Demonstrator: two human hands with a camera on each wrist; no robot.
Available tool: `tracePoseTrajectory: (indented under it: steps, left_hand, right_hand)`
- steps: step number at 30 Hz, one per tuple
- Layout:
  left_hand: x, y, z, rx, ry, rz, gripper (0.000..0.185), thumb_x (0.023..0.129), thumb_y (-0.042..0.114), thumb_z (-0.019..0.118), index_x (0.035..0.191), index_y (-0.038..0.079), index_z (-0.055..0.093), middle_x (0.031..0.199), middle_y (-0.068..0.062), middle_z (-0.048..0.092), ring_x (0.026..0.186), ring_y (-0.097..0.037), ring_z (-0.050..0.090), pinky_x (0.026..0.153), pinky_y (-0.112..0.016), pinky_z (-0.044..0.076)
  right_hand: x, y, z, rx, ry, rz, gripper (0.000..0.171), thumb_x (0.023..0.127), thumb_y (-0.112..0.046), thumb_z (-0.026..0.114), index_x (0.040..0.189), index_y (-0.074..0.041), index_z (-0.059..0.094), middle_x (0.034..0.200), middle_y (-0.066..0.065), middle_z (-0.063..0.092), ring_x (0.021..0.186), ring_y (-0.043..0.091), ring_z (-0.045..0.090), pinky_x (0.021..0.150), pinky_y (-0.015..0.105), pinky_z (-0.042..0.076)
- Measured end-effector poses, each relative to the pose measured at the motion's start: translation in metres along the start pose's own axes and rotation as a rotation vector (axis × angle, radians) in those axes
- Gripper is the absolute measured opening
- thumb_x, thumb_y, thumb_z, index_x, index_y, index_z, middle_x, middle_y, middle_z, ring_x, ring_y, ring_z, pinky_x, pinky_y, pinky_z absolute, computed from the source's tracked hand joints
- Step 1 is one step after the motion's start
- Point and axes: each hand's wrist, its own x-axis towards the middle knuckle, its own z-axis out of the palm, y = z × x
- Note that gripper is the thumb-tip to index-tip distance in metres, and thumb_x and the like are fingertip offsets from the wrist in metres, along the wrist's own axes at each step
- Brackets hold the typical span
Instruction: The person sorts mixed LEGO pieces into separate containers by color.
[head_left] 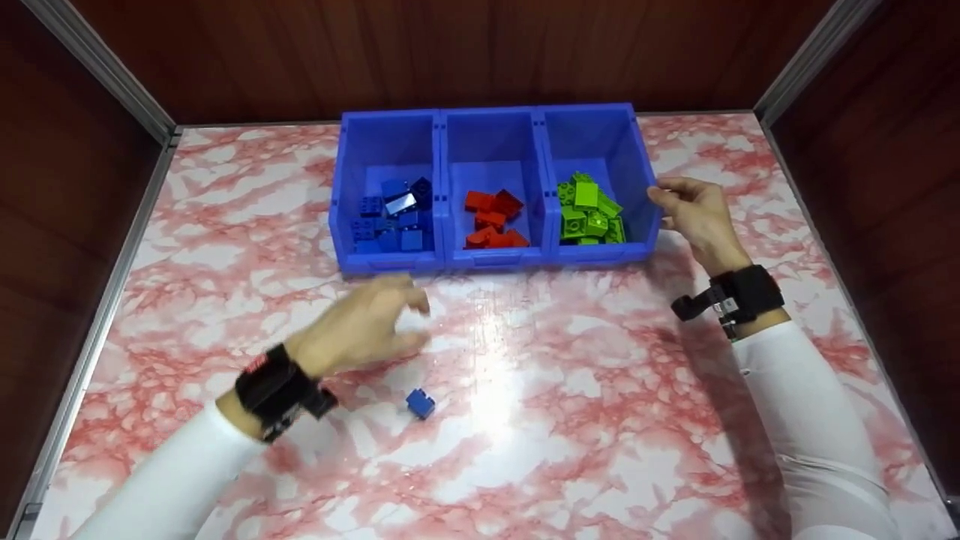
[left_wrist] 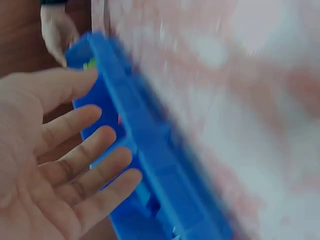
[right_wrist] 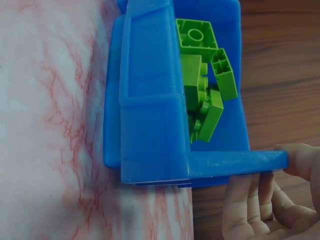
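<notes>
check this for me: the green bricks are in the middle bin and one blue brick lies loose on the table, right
Not quite. The head view shows the green bricks in the right-hand bin, with red bricks in the middle one. The loose blue brick does lie on the table.

Red-veined marble table [head_left: 570,420] under three joined blue bins [head_left: 491,259] and one blue brick [head_left: 421,403]

Looks like a lab-style recording booth, not anyone's home: a pink marble-print tabletop [head_left: 570,420] boxed in by dark wood-grain panels [head_left: 420,52] at 9, 12 and 3 o'clock, with bare aluminium frame rails [head_left: 97,67] in the corners. Three blue sorting bins [head_left: 491,191] sit at 12 o'clock, bricks grouped by colour.
</notes>
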Motion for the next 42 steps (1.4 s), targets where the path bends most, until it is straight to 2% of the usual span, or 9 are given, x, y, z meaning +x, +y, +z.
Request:
tracePoseTrajectory:
  steps: [4, 6, 9, 13, 20, 25, 30, 35, 42]
  left_hand:
    - [-0.015, 0.007, 0.025, 0.005, -0.146, 0.023, 0.041, 0.083, 0.029, 0.088, 0.119, 0.014, 0.073, 0.120, -0.006, 0.069, 0.102, -0.021, 0.063, 0.086, -0.039, 0.059]
    - [-0.019, 0.007, 0.037, 0.031, -0.190, 0.041, 0.041, 0.080, 0.027, 0.090, 0.115, 0.016, 0.074, 0.116, -0.004, 0.068, 0.099, -0.018, 0.060, 0.085, -0.038, 0.059]
    - [-0.023, 0.005, 0.054, 0.065, -0.194, 0.087, 0.038, 0.076, 0.023, 0.091, 0.110, 0.015, 0.075, 0.109, -0.002, 0.067, 0.096, -0.016, 0.058, 0.085, -0.035, 0.059]
    - [-0.023, 0.002, 0.069, 0.095, -0.156, 0.170, 0.027, 0.078, 0.010, 0.086, 0.103, 0.012, 0.075, 0.098, -0.002, 0.065, 0.090, -0.016, 0.059, 0.083, -0.031, 0.058]
    - [-0.019, 0.000, 0.077, 0.097, -0.142, 0.222, 0.022, 0.076, -0.004, 0.077, 0.092, 0.011, 0.073, 0.088, 0.000, 0.064, 0.079, -0.012, 0.055, 0.076, -0.028, 0.054]
    - [-0.017, 0.002, 0.071, 0.087, -0.139, 0.221, 0.023, 0.075, -0.005, 0.076, 0.090, 0.011, 0.072, 0.087, 0.000, 0.064, 0.078, -0.012, 0.054, 0.073, -0.025, 0.051]
    - [-0.012, 0.005, 0.056, 0.086, -0.117, 0.206, 0.018, 0.081, -0.001, 0.080, 0.092, 0.012, 0.072, 0.088, -0.001, 0.065, 0.081, -0.015, 0.058, 0.078, -0.031, 0.054]
    - [-0.004, 0.004, 0.033, 0.054, -0.088, 0.120, 0.016, 0.085, 0.004, 0.080, 0.093, 0.014, 0.071, 0.092, 0.001, 0.066, 0.085, -0.015, 0.060, 0.079, -0.033, 0.057]
    - [0.016, -0.013, -0.011, 0.071, 0.034, 0.026, 0.021, 0.087, 0.001, 0.079, 0.105, 0.009, 0.073, 0.098, -0.005, 0.068, 0.092, -0.024, 0.064, 0.082, -0.038, 0.060]
  right_hand:
    - [0.000, 0.001, 0.001, 0.023, -0.003, 0.000, 0.035, 0.098, -0.020, 0.076, 0.127, -0.002, 0.067, 0.088, -0.008, 0.070, 0.076, 0.006, 0.068, 0.069, 0.019, 0.062]
    - [0.001, 0.001, 0.001, 0.044, -0.010, 0.002, 0.035, 0.097, -0.019, 0.076, 0.127, -0.002, 0.067, 0.088, -0.008, 0.070, 0.075, 0.006, 0.068, 0.068, 0.019, 0.062]
    - [0.001, 0.001, 0.002, 0.049, -0.013, 0.003, 0.036, 0.097, -0.019, 0.076, 0.128, -0.002, 0.066, 0.087, -0.009, 0.069, 0.075, 0.006, 0.068, 0.068, 0.019, 0.062]
    - [0.001, 0.000, 0.001, 0.020, -0.008, -0.005, 0.036, 0.098, -0.019, 0.075, 0.128, -0.001, 0.066, 0.087, -0.009, 0.069, 0.077, 0.005, 0.069, 0.068, 0.019, 0.062]
    - [0.002, 0.000, 0.001, 0.005, -0.004, -0.012, 0.035, 0.098, -0.019, 0.075, 0.127, 0.000, 0.066, 0.087, -0.009, 0.069, 0.077, 0.005, 0.069, 0.068, 0.018, 0.061]
    - [0.002, 0.000, 0.000, 0.009, -0.008, -0.003, 0.038, 0.098, -0.020, 0.075, 0.129, 0.000, 0.066, 0.089, -0.009, 0.069, 0.081, 0.006, 0.069, 0.070, 0.019, 0.062]
    - [0.001, 0.001, 0.000, 0.007, -0.005, -0.010, 0.037, 0.098, -0.020, 0.075, 0.128, 0.000, 0.066, 0.089, -0.009, 0.069, 0.081, 0.005, 0.069, 0.071, 0.019, 0.062]
    - [0.001, 0.002, 0.000, 0.019, -0.002, -0.026, 0.034, 0.098, -0.019, 0.076, 0.125, -0.001, 0.068, 0.086, -0.008, 0.069, 0.077, 0.005, 0.068, 0.068, 0.019, 0.061]
    - [0.001, 0.001, 0.001, 0.010, 0.001, -0.018, 0.038, 0.098, -0.020, 0.075, 0.129, 0.000, 0.067, 0.087, -0.008, 0.068, 0.077, 0.005, 0.067, 0.068, 0.018, 0.061]
